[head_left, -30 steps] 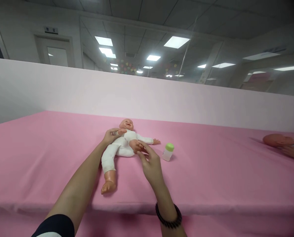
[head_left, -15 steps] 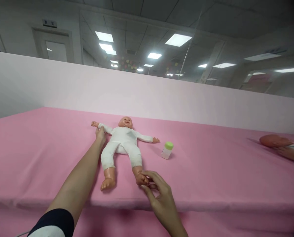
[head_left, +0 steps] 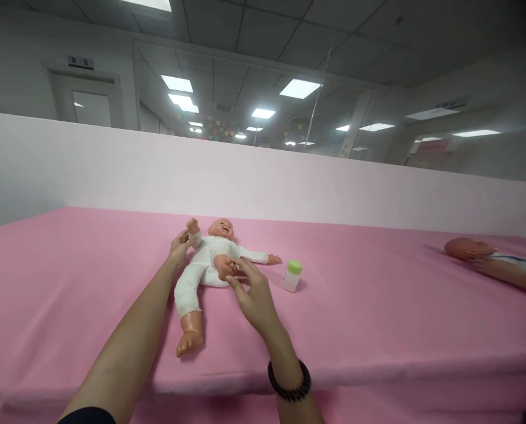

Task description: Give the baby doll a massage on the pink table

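Observation:
A baby doll (head_left: 209, 250) in a white bodysuit lies on its back on the pink table cover, its head away from me. My left hand (head_left: 180, 246) is closed round the doll's arm on the left, near the wrist, and holds it raised. My right hand (head_left: 254, 294) grips the doll's foot (head_left: 224, 267) on the right between thumb and fingers, with that leg bent up over the belly. The other leg lies stretched toward me. To the right of the doll stands a small bottle (head_left: 293, 275) with a green cap.
The pink table cover (head_left: 377, 318) hangs over the near edge. A second doll (head_left: 470, 250) lies at the far right. Behind the table runs a low white wall (head_left: 263, 182) with glass above it.
My right hand has pushed the doll's foot up from the near edge toward its belly, bending the leg. My left hand has lifted the doll's arm inward. The view has tilted slightly up.

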Available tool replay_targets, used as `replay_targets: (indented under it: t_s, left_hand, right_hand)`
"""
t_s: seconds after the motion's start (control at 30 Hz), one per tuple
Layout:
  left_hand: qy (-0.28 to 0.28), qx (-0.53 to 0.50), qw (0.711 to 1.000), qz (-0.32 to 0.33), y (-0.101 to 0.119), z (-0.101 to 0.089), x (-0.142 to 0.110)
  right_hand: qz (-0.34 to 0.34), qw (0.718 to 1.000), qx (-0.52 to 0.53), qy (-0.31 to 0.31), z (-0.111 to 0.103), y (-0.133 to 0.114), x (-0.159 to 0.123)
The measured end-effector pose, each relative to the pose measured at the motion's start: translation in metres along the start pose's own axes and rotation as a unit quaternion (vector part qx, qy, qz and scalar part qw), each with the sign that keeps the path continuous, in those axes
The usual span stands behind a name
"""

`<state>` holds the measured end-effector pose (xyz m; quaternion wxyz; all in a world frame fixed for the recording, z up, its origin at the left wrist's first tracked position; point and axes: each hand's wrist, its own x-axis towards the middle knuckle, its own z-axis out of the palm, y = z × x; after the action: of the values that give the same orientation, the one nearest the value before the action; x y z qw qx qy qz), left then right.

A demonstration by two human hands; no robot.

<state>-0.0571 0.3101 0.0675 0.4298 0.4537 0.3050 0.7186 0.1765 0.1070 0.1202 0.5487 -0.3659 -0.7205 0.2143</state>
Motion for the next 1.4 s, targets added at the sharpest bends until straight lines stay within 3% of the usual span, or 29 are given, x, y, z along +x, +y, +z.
replay_targets:
  t_s: [0.13, 0.27, 0.37, 0.47, 0.57, 0.63, 0.73, 0.83, 0.93, 1.03, 1.13, 1.2, 1.33, 1.4]
  left_hand:
    - [0.183, -0.032, 0.981, -0.052, -0.014, -0.014, 0.009]
    - [0.245, -0.061, 0.965, -0.073, -0.017, -0.021, 0.011]
    - [0.212, -0.046, 0.976, -0.034, -0.011, -0.016, 0.009]
    - [0.102, 0.011, 0.995, 0.015, -0.001, -0.005, 0.002]
    - [-0.039, 0.108, 0.993, -0.014, 0.009, 0.003, -0.007]
    - [-0.058, 0.139, 0.988, -0.035, 0.012, 0.005, -0.011]
    - [0.019, 0.114, 0.993, -0.022, 0.007, 0.001, -0.007]
    - [0.124, 0.07, 0.99, 0.003, -0.006, -0.01, 0.004]
    - [0.234, 0.063, 0.97, -0.016, -0.017, -0.024, 0.012]
    - [0.261, 0.051, 0.963, -0.034, -0.02, -0.031, 0.013]
    - [0.225, 0.049, 0.973, -0.01, -0.011, -0.025, 0.009]
    - [0.164, 0.064, 0.984, 0.018, -0.003, -0.017, 0.004]
    - [-0.068, 0.152, 0.986, 0.004, 0.008, -0.003, -0.008]
    - [-0.133, 0.188, 0.973, -0.015, 0.008, -0.001, -0.01]
  right_hand:
    - [0.048, 0.997, 0.003, -0.052, -0.033, -0.016, -0.052]
    - [0.053, 0.992, -0.019, -0.113, -0.045, -0.017, -0.059]
    - [0.002, 0.995, -0.049, -0.088, -0.032, -0.012, -0.024]
    - [-0.056, 0.989, -0.102, -0.097, -0.007, -0.005, 0.023]
    - [-0.07, 0.978, -0.154, -0.119, 0.017, 0.001, 0.056]
    - [-0.074, 0.977, -0.159, -0.118, 0.022, 0.002, 0.062]
    - [-0.077, 0.985, -0.112, -0.107, 0.011, -0.006, 0.045]
    - [-0.051, 0.991, -0.048, -0.112, -0.013, -0.016, 0.004]
    - [0.004, 0.991, -0.01, -0.134, -0.033, -0.017, -0.043]
    - [0.035, 0.99, -0.013, -0.137, -0.044, -0.009, -0.07]
    - [0.03, 0.991, -0.019, -0.127, -0.043, -0.002, -0.061]
    - [0.022, 0.993, -0.027, -0.116, -0.035, 0.0, -0.039]
    - [0.003, 0.991, -0.077, -0.107, -0.007, 0.0, 0.013]
    - [-0.007, 0.99, -0.106, -0.095, 0.004, -0.001, 0.027]
